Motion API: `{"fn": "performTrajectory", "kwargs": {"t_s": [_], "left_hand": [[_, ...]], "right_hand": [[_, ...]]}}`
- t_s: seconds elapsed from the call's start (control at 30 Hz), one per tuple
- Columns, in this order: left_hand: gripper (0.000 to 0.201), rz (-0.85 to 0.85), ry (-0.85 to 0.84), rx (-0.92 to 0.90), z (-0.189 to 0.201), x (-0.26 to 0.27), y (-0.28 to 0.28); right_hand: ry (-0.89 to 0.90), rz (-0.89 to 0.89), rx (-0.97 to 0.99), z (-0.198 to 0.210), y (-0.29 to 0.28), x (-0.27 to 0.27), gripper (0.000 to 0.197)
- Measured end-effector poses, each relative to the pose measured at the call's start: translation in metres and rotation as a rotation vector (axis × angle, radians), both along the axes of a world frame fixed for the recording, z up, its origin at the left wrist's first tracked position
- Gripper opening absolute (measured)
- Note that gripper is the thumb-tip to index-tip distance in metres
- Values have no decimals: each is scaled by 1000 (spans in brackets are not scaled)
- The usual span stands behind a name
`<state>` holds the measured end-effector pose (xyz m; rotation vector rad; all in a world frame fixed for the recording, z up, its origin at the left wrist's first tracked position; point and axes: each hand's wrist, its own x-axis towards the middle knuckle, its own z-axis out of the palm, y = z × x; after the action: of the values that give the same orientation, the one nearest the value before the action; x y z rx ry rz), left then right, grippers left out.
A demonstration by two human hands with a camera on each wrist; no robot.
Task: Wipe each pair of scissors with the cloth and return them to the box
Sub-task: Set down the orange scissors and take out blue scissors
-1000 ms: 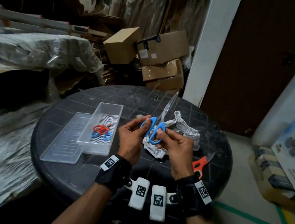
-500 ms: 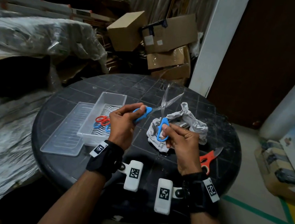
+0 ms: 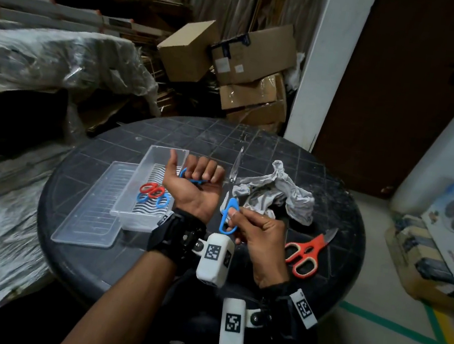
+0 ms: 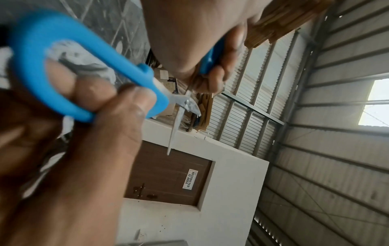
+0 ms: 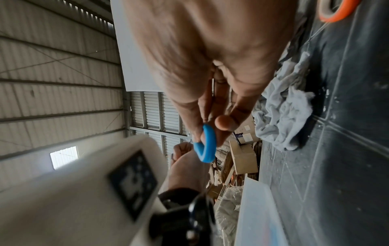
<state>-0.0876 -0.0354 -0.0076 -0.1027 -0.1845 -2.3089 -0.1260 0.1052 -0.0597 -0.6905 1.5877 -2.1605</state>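
Two hands share one pair of blue scissors [image 3: 231, 193] here, held just above the round black tabletop [image 3: 339, 216]. The left hand [image 3: 192, 189] is turned palm up, fingers curled around one blue handle loop, thumb sticking up. The right hand [image 3: 258, 231] pinches the other loop between thumb and fingers. The handles are pulled wide apart, and one blade points away from the person toward the far side of the tabletop. The crumpled grey cloth [image 3: 278, 192] lies on the tabletop just right of that blade, not in either hand. The clear plastic box [image 3: 130, 210] sits left of the hands with small red and blue scissors [image 3: 154, 193] inside, its lid [image 3: 89, 210] flat alongside it. Orange scissors [image 3: 307, 248] lie on the tabletop right of the right hand.
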Motion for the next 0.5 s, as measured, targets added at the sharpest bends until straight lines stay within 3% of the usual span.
{"fn": "performTrajectory", "kwargs": {"t_s": [0.23, 0.37, 0.5], "left_hand": [[50, -24, 41, -158, 7, -12, -15], [53, -27, 104, -111, 3, -21, -26], [56, 34, 90, -98, 0, -20, -39]], "right_hand": [[-36, 3, 7, 3, -7, 7, 10], [-52, 30, 30, 3, -11, 3, 18], [25, -60, 145, -4, -2, -19, 10]]}}
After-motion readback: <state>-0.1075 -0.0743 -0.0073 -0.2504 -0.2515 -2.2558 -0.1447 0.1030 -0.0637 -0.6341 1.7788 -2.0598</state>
